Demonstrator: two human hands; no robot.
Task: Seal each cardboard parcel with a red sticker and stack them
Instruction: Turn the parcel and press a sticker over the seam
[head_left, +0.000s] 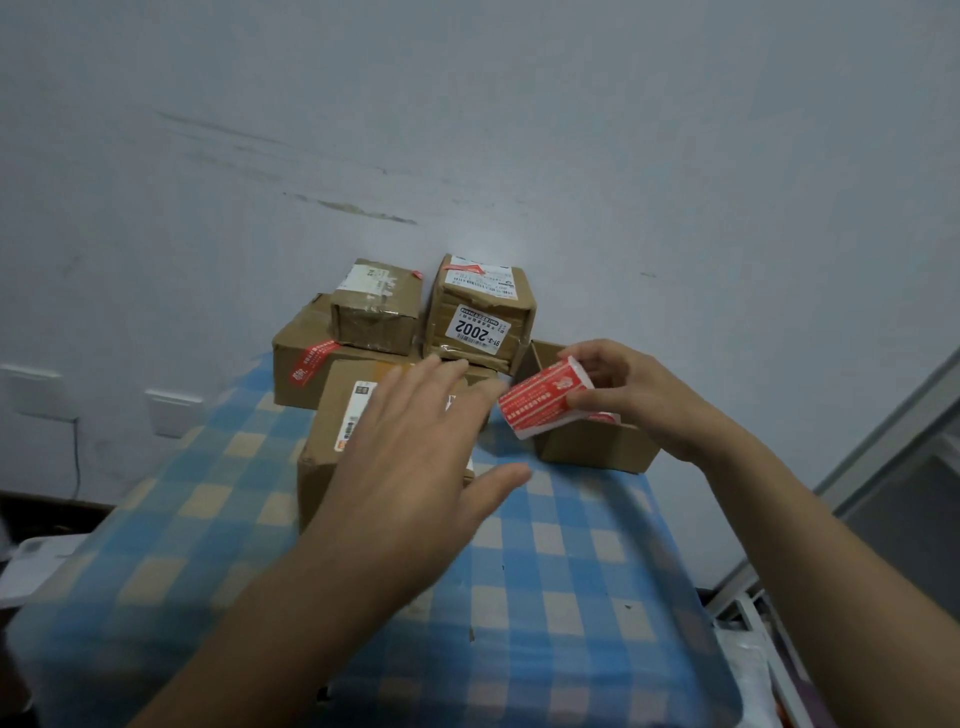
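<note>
A blue-and-cream checked tablecloth spreads under both hands. Beyond the fingertips stand stacked brown cardboard parcels — another flat brown parcel lies beneath the left hand, whose fingers are straight, spread and hold nothing. The right hand, above an open-topped brown carton, pinches a red-and-white sticker roll.

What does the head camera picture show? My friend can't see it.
A person's right hand holds a roll of red stickers while the open left hand hovers over a cardboard parcel on a blue checked tablecloth. More parcels are stacked behind it by the wall.
</note>
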